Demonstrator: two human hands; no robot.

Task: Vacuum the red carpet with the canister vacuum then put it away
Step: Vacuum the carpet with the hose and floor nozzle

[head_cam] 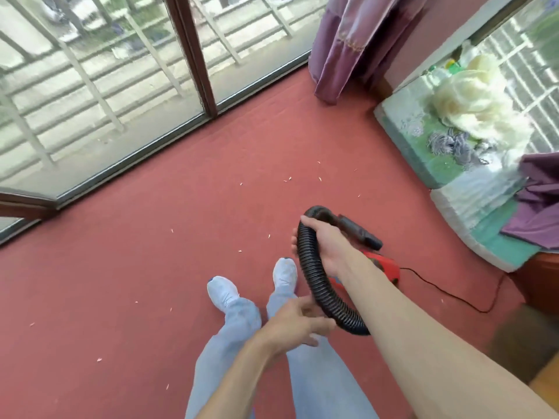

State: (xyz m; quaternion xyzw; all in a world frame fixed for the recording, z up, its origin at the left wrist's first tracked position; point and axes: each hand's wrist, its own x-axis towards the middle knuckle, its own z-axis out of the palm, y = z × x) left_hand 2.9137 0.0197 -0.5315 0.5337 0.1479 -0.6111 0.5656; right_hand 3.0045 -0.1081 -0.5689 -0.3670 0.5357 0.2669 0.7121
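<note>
A red carpet (151,267) covers the floor, running from the sliding glass doors (106,101) on the far left to a green patterned cushion (423,140) at the right edge. Small pale scraps (289,179) lie scattered across it, mostly through the middle and near left. A red canister vacuum (385,266) sits on the carpet to the right, and its black cord (447,290) trails off to the right along the pile. Two white shoes (222,293) stand on the carpet near the centre. At the far side, the hem of a purple curtain (341,55) reaches down to it.
</note>
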